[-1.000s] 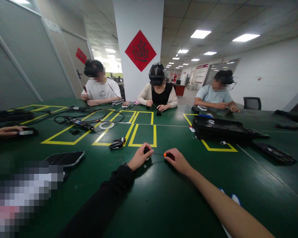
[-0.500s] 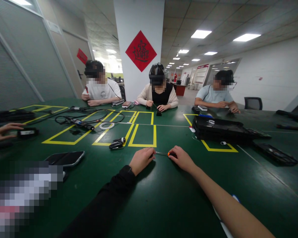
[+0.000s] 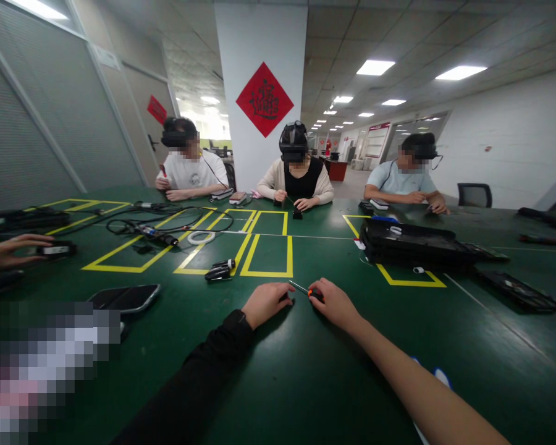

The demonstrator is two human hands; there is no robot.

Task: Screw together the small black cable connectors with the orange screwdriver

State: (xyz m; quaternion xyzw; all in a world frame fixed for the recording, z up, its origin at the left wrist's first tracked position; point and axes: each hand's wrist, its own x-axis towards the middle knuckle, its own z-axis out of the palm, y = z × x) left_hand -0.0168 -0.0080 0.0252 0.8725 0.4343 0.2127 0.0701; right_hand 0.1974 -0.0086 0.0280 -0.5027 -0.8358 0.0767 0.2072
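Observation:
My right hand (image 3: 333, 301) is closed around the black and orange handle of a screwdriver (image 3: 300, 287). Its thin metal shaft points left and slightly up, toward my left hand (image 3: 265, 304). That hand rests low over the green table (image 3: 269, 383) with the fingers curled and the thumb near the index finger. Whatever lies between those fingertips, if anything, is too small or hidden to make out. The screwdriver tip sits just above and beside the left fingertips, apart from them as far as I can see.
Beyond my hands lie small black devices (image 3: 220, 269), a white cable coil (image 3: 201, 237) and black cables (image 3: 157, 232). A phone (image 3: 125, 298) is at left, near another person's hand (image 3: 9, 252). A large black case (image 3: 412, 241) stands at right. Several people sit opposite.
The screwdriver has swung so its tip points further up and has left the left fingertips. My right hand has shifted slightly left and tilted; my left hand has hardly moved.

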